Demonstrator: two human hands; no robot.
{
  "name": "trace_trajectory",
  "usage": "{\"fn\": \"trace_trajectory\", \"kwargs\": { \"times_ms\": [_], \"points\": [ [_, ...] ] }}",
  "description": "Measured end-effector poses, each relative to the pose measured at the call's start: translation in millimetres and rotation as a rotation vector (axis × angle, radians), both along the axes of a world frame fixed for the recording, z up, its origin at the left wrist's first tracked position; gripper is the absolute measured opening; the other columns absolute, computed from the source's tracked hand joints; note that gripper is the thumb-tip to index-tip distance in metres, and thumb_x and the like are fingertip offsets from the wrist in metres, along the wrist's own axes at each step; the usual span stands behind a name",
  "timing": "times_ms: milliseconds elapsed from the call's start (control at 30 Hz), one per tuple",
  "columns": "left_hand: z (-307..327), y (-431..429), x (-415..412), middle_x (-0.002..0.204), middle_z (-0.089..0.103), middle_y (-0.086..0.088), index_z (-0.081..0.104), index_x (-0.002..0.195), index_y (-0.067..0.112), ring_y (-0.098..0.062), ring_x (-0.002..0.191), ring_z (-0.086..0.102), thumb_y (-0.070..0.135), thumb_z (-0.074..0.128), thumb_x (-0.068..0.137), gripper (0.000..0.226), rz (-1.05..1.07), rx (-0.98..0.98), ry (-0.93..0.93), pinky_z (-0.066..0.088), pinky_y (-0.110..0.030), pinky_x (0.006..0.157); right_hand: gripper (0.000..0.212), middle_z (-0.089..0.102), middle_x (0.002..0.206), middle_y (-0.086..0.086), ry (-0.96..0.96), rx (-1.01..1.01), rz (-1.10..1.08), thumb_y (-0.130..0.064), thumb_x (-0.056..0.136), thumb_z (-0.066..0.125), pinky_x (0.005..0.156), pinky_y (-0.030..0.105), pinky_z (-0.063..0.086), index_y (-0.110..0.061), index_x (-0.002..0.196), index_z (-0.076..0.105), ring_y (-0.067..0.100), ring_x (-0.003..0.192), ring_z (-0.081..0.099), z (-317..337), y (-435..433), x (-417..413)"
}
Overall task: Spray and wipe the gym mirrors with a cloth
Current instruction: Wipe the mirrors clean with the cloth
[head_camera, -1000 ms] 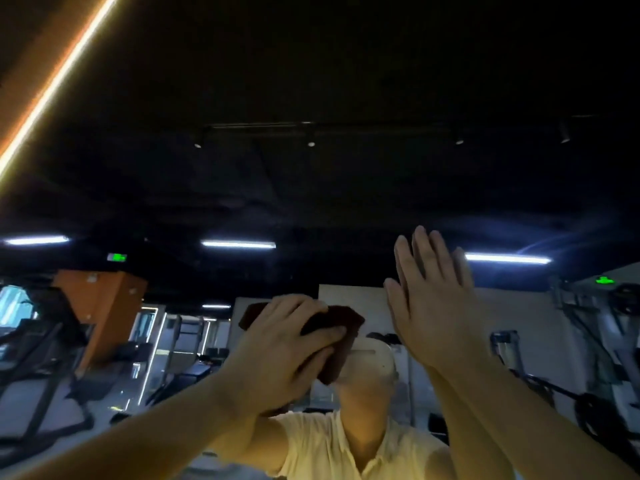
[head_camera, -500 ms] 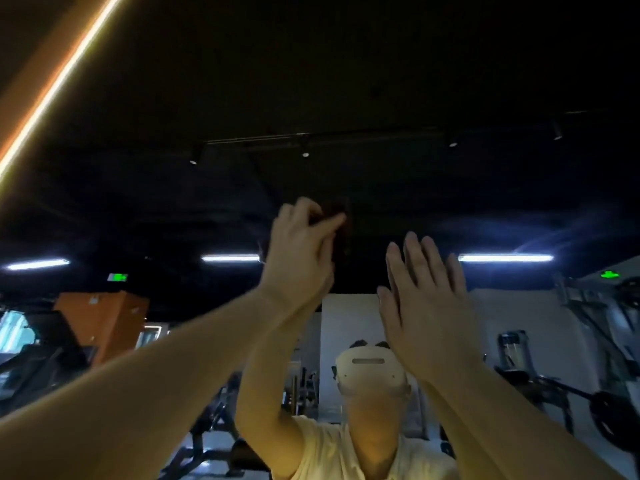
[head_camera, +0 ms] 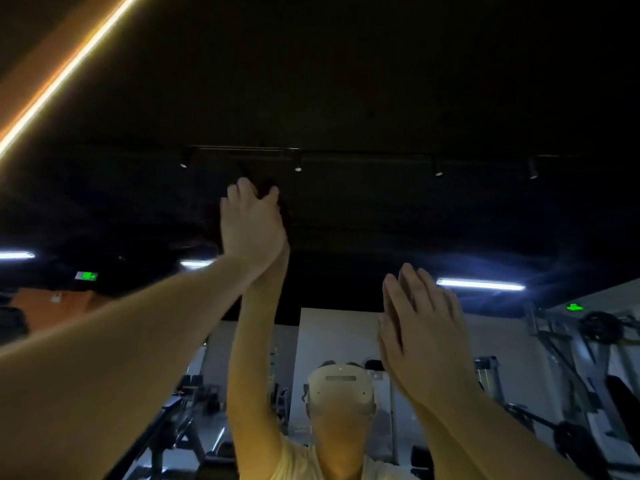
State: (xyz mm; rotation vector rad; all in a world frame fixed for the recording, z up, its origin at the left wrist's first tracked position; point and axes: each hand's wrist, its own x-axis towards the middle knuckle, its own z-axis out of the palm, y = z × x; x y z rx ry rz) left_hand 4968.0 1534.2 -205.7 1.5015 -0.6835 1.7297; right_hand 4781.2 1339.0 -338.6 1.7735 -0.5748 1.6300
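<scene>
We see the left hand (head_camera: 251,226) raised high against the mirror (head_camera: 346,220), its fingers (head_camera: 242,190) and thumb clamped on a dark cloth (head_camera: 267,187). The cloth is mostly hidden behind the hand and hard to make out against the dark glass. It sits on the upper part of the mirror, where the hand meets its own reflected arm.

The right hand (head_camera: 420,327) is lower and to the right, well apart from the cloth. Its fingers are straight and close together, holding nothing, with the palm toward the glass. We cannot tell if it touches.

In the reflection we note a person in a white headset (head_camera: 341,386) and a pale yellow shirt (head_camera: 301,459). Gym machines (head_camera: 588,358) stand at right, and there is a green sign (head_camera: 86,275) at left. A warm strip light (head_camera: 69,64) runs across the top left.
</scene>
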Motion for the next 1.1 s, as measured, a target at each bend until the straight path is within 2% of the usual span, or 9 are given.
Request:
{"fn": "trace_trajectory", "kwargs": {
  "times_ms": [133,267,367,500,600,700,867,1000,1100],
  "points": [
    [-69.7,-51.3,-41.4,0.127,0.042,-0.009,0.049,0.152,0.024,-0.025,0.109,0.043,0.030,0.051,0.104,0.048,-0.227,0.225,-0.227,0.047,-0.043,0.095,0.065,0.040,0.161,0.016,-0.033,0.015,0.056,-0.043,0.103,0.019,0.121,0.056,0.031,-0.010,0.152,0.046,0.032,0.149,0.037,32.7,2.7,-6.3],
    [-79.7,-36.6,-31.2,0.136,0.031,-0.003,0.034,0.161,0.033,-0.019,0.116,0.036,0.034,0.061,0.102,0.064,-0.135,0.571,-0.469,0.035,-0.032,0.099,0.067,0.039,0.161,0.016,-0.095,0.032,0.105,-0.043,0.102,0.015,0.122,0.057,0.025,-0.010,0.152,0.045,0.033,0.151,0.033,57.8,14.7,5.1],
    [-35.9,10.8,19.1,0.136,0.039,-0.009,0.043,0.158,0.032,-0.026,0.118,0.042,0.031,0.069,0.096,0.068,-0.054,0.431,-0.353,0.041,-0.038,0.102,0.068,0.035,0.164,0.017,-0.108,0.038,0.056,-0.042,0.103,0.011,0.123,0.059,0.023,-0.009,0.156,0.040,0.035,0.153,0.029,56.4,13.0,14.0],
    [-2.7,60.2,76.7,0.128,0.044,-0.020,0.047,0.153,0.025,-0.039,0.110,0.051,0.029,0.053,0.103,0.051,0.163,0.039,0.057,0.049,-0.048,0.092,0.069,0.031,0.165,0.018,-0.111,0.049,0.015,-0.042,0.104,0.007,0.124,0.059,0.022,-0.008,0.158,0.034,0.036,0.154,0.026,55.6,8.9,19.2],
    [-14.0,37.1,39.2,0.128,0.043,-0.019,0.055,0.134,0.017,-0.039,0.108,0.054,0.025,0.053,0.101,0.035,0.009,-0.085,0.192,0.052,-0.047,0.083,0.069,0.027,0.167,0.017,-0.114,0.055,0.019,-0.042,0.104,0.006,0.125,0.058,0.018,-0.009,0.159,0.030,0.035,0.155,0.023,55.5,8.1,22.3],
    [-58.3,-14.9,-9.8,0.130,0.043,-0.012,0.049,0.137,0.019,-0.028,0.104,0.056,0.025,0.065,0.094,0.046,-0.127,0.102,0.008,0.056,-0.043,0.085,0.068,0.027,0.167,0.016,-0.110,0.058,0.021,-0.042,0.104,0.007,0.126,0.057,0.018,-0.009,0.159,0.030,0.034,0.156,0.022,55.1,7.6,22.6],
    [-90.6,-29.8,-33.4,0.149,0.033,-0.011,0.019,0.164,0.017,-0.023,0.118,0.054,0.034,0.056,0.105,0.072,-0.064,0.442,-0.206,0.055,-0.039,0.095,0.067,0.025,0.167,0.017,-0.083,0.061,0.045,-0.042,0.106,0.008,0.126,0.057,0.017,-0.009,0.160,0.029,0.034,0.156,0.020,53.1,8.7,18.1],
    [-72.3,11.8,11.4,0.144,0.035,-0.011,0.020,0.164,0.021,-0.026,0.117,0.057,0.043,0.068,0.095,0.087,0.070,0.389,-0.105,0.056,-0.041,0.093,0.068,0.019,0.170,0.015,-0.036,0.074,0.005,-0.045,0.106,0.004,0.127,0.054,0.013,-0.011,0.162,0.022,0.032,0.158,0.013,51.4,7.6,12.2],
    [-72.8,26.7,32.0,0.130,0.044,-0.012,0.034,0.160,0.017,-0.027,0.102,0.061,0.040,0.066,0.095,0.076,0.108,0.271,-0.047,0.049,-0.034,0.070,0.068,0.012,0.171,0.012,0.047,0.063,-0.017,-0.049,0.106,0.003,0.128,0.054,0.011,-0.015,0.163,0.014,0.029,0.159,0.007,47.9,2.0,2.7]
  ]
}}
